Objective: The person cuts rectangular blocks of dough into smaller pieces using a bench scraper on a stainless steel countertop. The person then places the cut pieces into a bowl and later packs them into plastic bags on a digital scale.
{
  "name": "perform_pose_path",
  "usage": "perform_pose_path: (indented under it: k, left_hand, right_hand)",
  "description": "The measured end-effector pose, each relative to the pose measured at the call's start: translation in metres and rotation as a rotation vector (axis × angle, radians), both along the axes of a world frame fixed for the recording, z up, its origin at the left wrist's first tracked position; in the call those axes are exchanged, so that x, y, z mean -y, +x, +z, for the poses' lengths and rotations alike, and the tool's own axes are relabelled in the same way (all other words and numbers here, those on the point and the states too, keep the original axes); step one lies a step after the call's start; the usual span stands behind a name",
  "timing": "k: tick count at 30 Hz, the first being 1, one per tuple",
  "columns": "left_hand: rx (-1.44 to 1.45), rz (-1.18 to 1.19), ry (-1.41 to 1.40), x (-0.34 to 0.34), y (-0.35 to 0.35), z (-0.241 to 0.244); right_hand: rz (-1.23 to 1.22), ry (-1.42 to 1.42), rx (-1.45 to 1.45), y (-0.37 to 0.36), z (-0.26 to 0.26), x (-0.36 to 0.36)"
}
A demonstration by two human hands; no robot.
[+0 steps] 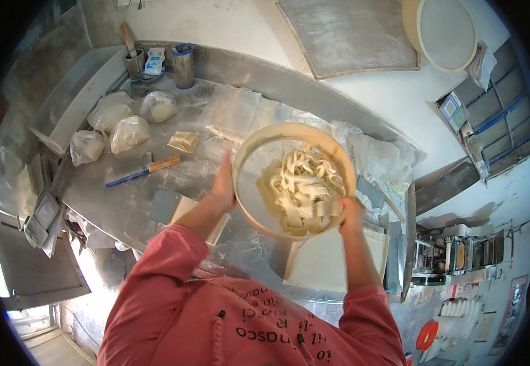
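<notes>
In front of me is a round sieve with a wooden rim, held up above the metal worktop. Wide, pale dough strips lie tangled in its right half, over the mesh. My left hand presses on the outside of the left rim with its fingers extended. At the lower right my right hand grips the rim, slightly blurred. Beneath the sieve, part of a pale dough sheet shows near the front edge. Another pale sheet lies by my left forearm, partly hidden.
To the left lie a wide-bladed dough knife with a wooden handle, a folded dough piece and several bagged dough lumps. A plastic bin and metal canisters stand behind. Crumpled plastic sheeting covers the right back.
</notes>
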State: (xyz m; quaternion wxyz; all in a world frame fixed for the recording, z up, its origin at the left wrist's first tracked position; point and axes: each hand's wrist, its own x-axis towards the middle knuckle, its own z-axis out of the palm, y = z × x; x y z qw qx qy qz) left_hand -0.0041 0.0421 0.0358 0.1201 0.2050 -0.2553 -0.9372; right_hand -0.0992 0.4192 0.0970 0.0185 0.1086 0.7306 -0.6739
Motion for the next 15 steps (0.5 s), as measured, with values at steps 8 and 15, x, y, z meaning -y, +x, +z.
perform_pose_path:
  k: [8,15]
  left_hand:
    - [-0.068,-0.152,-0.240,0.040,-0.019,-0.034]
    - [0.075,-0.265,-0.198,0.059,-0.019,0.021]
  right_hand:
    - [-0.249,0.040,0.100,-0.018,-0.085,-0.092]
    - [-0.316,-0.073,0.110,0.074,-0.030,-0.029]
